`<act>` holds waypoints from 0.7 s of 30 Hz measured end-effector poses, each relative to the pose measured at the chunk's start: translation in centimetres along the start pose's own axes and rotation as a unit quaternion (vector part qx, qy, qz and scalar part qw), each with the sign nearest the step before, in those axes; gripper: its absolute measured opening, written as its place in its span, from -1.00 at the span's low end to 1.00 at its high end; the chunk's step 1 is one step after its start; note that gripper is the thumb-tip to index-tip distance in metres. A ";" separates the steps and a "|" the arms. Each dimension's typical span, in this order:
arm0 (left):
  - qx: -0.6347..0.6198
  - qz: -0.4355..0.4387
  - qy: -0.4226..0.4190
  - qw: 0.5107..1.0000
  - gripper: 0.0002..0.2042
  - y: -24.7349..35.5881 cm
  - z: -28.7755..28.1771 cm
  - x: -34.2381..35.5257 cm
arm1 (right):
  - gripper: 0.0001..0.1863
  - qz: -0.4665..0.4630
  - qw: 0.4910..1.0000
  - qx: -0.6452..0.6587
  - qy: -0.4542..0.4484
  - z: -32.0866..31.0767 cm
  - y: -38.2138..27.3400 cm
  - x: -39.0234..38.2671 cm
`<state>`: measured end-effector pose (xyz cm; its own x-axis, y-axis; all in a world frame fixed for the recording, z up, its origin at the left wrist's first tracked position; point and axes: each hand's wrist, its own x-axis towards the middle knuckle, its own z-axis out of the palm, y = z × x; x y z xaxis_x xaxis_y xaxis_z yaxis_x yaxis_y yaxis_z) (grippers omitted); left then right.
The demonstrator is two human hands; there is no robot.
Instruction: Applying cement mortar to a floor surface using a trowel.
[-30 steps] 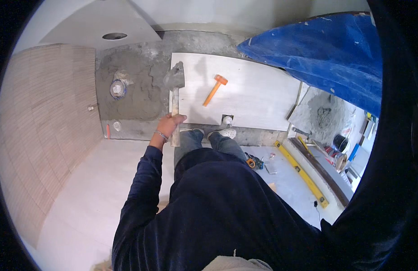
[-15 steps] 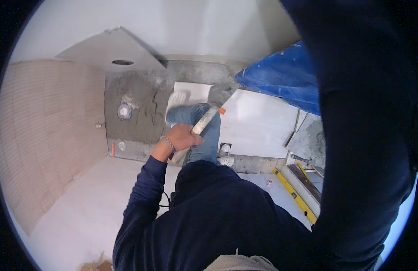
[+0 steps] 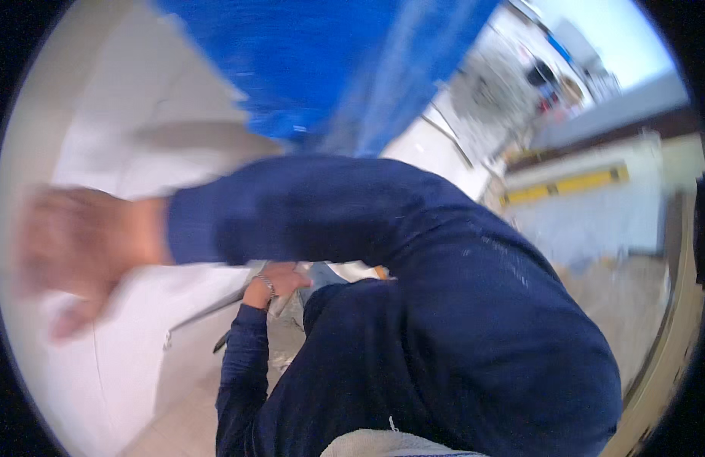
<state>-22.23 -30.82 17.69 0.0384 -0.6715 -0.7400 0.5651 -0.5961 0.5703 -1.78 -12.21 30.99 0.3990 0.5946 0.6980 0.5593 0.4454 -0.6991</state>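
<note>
My right arm reaches across the picture to the left. My right hand (image 3: 74, 247) is at its end, smeared by motion, so its fingers cannot be read. Below that arm my left hand (image 3: 287, 279), with a chain bracelet at the wrist, is closed on a pale tool handle (image 3: 355, 270) with an orange tip. Most of the tool is hidden by my right sleeve. The blue jeans of my leg (image 3: 322, 274) show beside the left hand. White tiles (image 3: 131, 365) lie under and around both hands.
A large blue plastic sheet (image 3: 306, 68) fills the upper middle. A yellow spirit level (image 3: 565, 185) is at the right. Several blurred tools and containers, among them a black one (image 3: 540, 73), stand at the far right near a grey mortar patch (image 3: 489, 91).
The view has swung to the right. My right arm has come across to the left, its hand now showing. The left hand keeps its hold on the pale tool handle.
</note>
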 end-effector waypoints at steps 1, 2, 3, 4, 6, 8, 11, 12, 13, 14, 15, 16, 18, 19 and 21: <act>0.003 0.001 0.000 1.000 -0.29 -0.1 0.3 0.0 | -0.48 0.020 0.999 0.032 -0.017 -2.0 -1.7 -5.4; -0.053 0.020 0.087 0.995 -0.41 -0.1 0.4 0.3 | -0.45 0.166 0.968 0.089 -0.164 -6.3 -3.5 -11.4; -0.106 0.041 0.172 0.979 -0.51 0.0 0.2 0.7 | -0.60 0.291 0.924 0.121 -0.217 -11.9 -5.0 -16.2; -0.101 0.043 0.170 0.979 -0.51 0.0 -0.1 1.8 | -0.72 0.442 0.857 0.091 -0.249 -17.5 -6.1 -20.6; -0.175 0.013 0.169 0.970 -0.48 -0.5 -0.9 6.2 | -0.73 0.627 0.759 -0.062 -0.165 -30.0 -8.3 -30.2; -0.217 -0.005 0.167 0.962 -0.46 -0.8 -2.1 8.1 | -0.68 0.658 0.643 -0.386 -0.065 -42.0 -11.8 -36.5; -0.225 0.221 0.223 0.923 -0.52 -0.6 -4.2 8.8 | -0.51 0.707 0.450 -0.545 -0.025 -52.6 -17.4 -38.6; -0.344 0.163 0.208 0.901 -0.57 0.3 -5.5 8.3 | -0.49 0.700 0.437 -0.563 0.045 -54.1 -18.6 -39.3; -0.456 0.101 0.189 0.864 -0.61 1.1 -6.8 7.4 | -0.49 0.701 0.435 -0.564 0.047 -54.4 -19.4 -39.9; -0.443 0.105 0.195 0.869 -0.71 2.0 -8.3 6.2 | -0.48 0.701 0.452 -0.547 0.065 -54.6 -20.0 -40.3; -0.443 0.106 0.196 0.868 -0.71 2.4 -9.0 5.7 | -0.47 0.699 0.471 -0.531 0.083 -54.5 -20.3 -40.6; -0.478 0.142 0.189 0.846 -0.72 2.9 -9.7 5.6 | -0.50 0.722 0.459 -0.509 0.094 -54.3 -20.7 -41.4; -0.508 0.178 0.177 0.824 -0.72 2.5 -10.8 6.4 | -0.57 0.756 0.479 -0.435 0.098 -50.8 -18.6 -41.2; -0.513 0.171 0.184 0.821 -0.72 2.4 -10.6 6.1 | -0.61 0.778 0.508 -0.358 0.092 -46.3 -16.2 -39.6; -0.612 0.172 0.158 0.755 -0.71 5.2 -11.3 5.3 | -0.68 0.698 0.625 -0.310 -0.159 -41.2 -15.4 -39.7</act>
<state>-9.76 -32.49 12.70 0.4420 -0.4395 -0.7820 0.8079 0.5738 0.1342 3.68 -70.27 20.42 0.7033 0.2609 -0.6613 0.0411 -0.9436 -0.3285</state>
